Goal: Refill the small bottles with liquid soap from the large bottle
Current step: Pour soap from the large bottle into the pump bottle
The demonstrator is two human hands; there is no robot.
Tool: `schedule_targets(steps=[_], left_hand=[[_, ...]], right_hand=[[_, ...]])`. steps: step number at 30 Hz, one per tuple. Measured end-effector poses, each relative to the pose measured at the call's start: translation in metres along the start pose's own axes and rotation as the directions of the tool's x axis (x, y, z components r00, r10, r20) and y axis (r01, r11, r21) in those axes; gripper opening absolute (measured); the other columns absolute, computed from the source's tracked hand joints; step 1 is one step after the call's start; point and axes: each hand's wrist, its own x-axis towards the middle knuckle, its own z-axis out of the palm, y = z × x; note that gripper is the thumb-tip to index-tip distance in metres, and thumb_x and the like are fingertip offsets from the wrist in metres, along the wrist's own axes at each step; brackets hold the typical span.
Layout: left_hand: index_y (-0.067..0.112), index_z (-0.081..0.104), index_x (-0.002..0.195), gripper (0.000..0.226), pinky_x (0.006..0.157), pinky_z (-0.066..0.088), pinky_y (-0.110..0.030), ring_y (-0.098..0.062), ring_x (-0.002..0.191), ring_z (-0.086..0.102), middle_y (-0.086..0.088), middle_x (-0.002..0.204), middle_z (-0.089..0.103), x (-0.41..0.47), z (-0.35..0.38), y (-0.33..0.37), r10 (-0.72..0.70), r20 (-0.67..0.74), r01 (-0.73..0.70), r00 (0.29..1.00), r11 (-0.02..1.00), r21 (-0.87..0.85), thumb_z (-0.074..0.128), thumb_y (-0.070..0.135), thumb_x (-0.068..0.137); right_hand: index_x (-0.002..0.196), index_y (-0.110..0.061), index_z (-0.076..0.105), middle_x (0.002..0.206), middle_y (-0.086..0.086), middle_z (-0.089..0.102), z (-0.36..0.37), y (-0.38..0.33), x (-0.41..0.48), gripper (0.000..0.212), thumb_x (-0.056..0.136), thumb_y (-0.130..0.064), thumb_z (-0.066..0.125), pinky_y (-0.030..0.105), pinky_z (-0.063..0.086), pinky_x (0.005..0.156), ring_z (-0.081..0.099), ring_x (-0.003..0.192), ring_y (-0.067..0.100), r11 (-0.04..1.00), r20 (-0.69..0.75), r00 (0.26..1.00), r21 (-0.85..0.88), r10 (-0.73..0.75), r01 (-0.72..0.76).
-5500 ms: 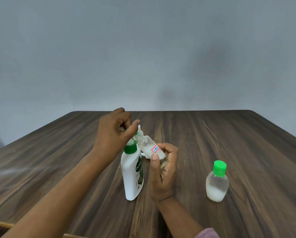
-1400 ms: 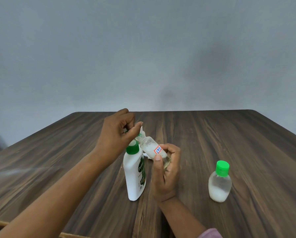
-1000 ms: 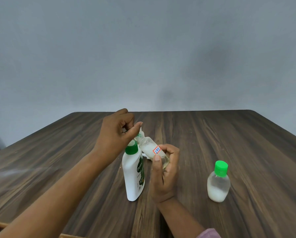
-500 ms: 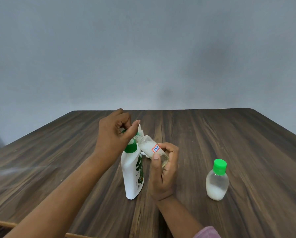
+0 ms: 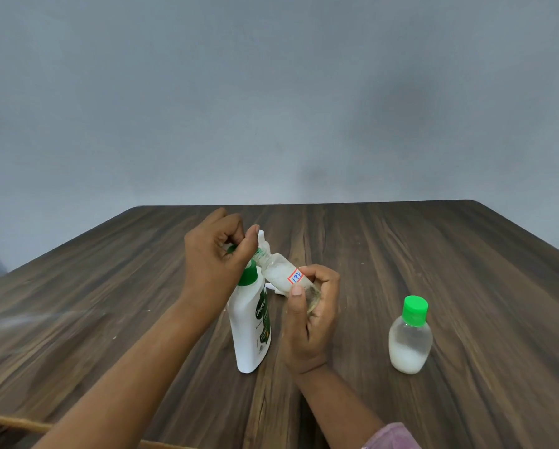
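A large white soap bottle [image 5: 250, 332] with a green neck stands upright on the wooden table [image 5: 433, 254]. My right hand [image 5: 308, 319] holds a small clear bottle [image 5: 283, 273], tilted with its neck up and to the left; it carries a red-edged sticker and some white soap. My left hand [image 5: 215, 257] pinches the green cap [image 5: 231, 249] at that bottle's neck, just above the large bottle's top. A second small bottle [image 5: 409, 337] with a green cap stands to the right, partly filled with white soap.
Something small and white [image 5: 261, 236] shows behind my left thumb; I cannot tell what it is. A grey wall rises behind the table's far edge. The table's near edge [image 5: 15, 422] runs at the lower left.
Both hands stay at the tilted small bottle with only slight shifts. My left fingers keep working at its cap. The other two bottles have not moved.
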Motion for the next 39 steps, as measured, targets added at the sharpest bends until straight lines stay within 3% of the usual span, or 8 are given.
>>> schedule_targets(steps=[6, 14, 16, 23, 31, 39], left_hand=[[0.024, 0.032, 0.052, 0.042, 0.051, 0.026, -0.015, -0.007, 0.052, 0.036, 0.004, 0.053, 0.036, 0.014, -0.008, 0.003, 0.063, 0.103, -0.068, 0.993, 0.996, 0.049, 0.063, 0.018, 0.079], [0.021, 0.032, 0.053, 0.039, 0.052, 0.024, -0.016, -0.006, 0.052, 0.030, -0.001, 0.055, 0.033, -0.002, 0.000, -0.006, -0.028, -0.012, 0.026, 1.000, 0.995, -0.095, 0.061, 0.025, 0.078], [0.018, 0.035, 0.053, 0.038, 0.052, 0.025, -0.016, -0.006, 0.053, 0.031, 0.003, 0.053, 0.034, -0.002, 0.000, -0.005, -0.013, -0.008, 0.012, 1.000, 0.996, -0.088, 0.061, 0.024, 0.079], [0.019, 0.036, 0.052, 0.038, 0.053, 0.029, -0.018, -0.009, 0.053, 0.037, 0.002, 0.054, 0.039, 0.014, -0.009, -0.001, 0.068, 0.106, -0.067, 0.992, 0.998, -0.011, 0.061, 0.027, 0.080], [0.019, 0.033, 0.053, 0.040, 0.053, 0.025, -0.013, -0.004, 0.053, 0.032, 0.003, 0.053, 0.034, -0.001, 0.000, -0.004, 0.025, 0.026, -0.024, 0.999, 0.999, -0.037, 0.063, 0.019, 0.080], [0.021, 0.034, 0.053, 0.037, 0.052, 0.026, -0.015, -0.007, 0.052, 0.035, 0.004, 0.054, 0.036, 0.016, -0.010, -0.001, 0.099, 0.119, -0.099, 0.988, 0.995, -0.008, 0.059, 0.027, 0.079]], right_hand=[[0.102, -0.024, 0.045, 0.093, -0.032, 0.052, 0.000, -0.002, 0.000, 0.013, 0.089, -0.023, 0.042, 0.016, 0.045, 0.055, 0.055, 0.075, -0.007, 1.000, 0.036, 0.999, -0.013, -0.015, 0.015], [0.100, -0.020, 0.047, 0.091, -0.030, 0.054, 0.000, -0.001, 0.000, 0.014, 0.087, -0.024, 0.042, 0.013, 0.044, 0.057, 0.055, 0.073, -0.005, 1.000, 0.004, 1.000, 0.004, -0.001, 0.001], [0.100, -0.016, 0.047, 0.091, -0.029, 0.054, 0.000, -0.001, -0.001, 0.016, 0.087, -0.024, 0.042, 0.012, 0.043, 0.059, 0.054, 0.073, -0.005, 1.000, -0.007, 1.000, 0.005, 0.001, -0.001], [0.104, -0.027, 0.045, 0.095, -0.032, 0.053, 0.000, -0.001, 0.000, 0.016, 0.088, -0.024, 0.043, 0.012, 0.046, 0.060, 0.056, 0.078, -0.006, 1.000, 0.046, 0.999, -0.013, -0.007, 0.008], [0.099, -0.018, 0.050, 0.091, -0.026, 0.054, 0.000, 0.002, -0.001, 0.017, 0.086, -0.027, 0.043, 0.020, 0.046, 0.059, 0.055, 0.074, 0.000, 1.000, -0.032, 0.999, -0.009, 0.023, -0.023], [0.101, -0.024, 0.046, 0.095, -0.031, 0.054, 0.001, -0.003, 0.000, 0.013, 0.088, -0.023, 0.043, 0.010, 0.045, 0.062, 0.056, 0.077, -0.007, 1.000, 0.045, 0.999, 0.005, -0.004, 0.003]])
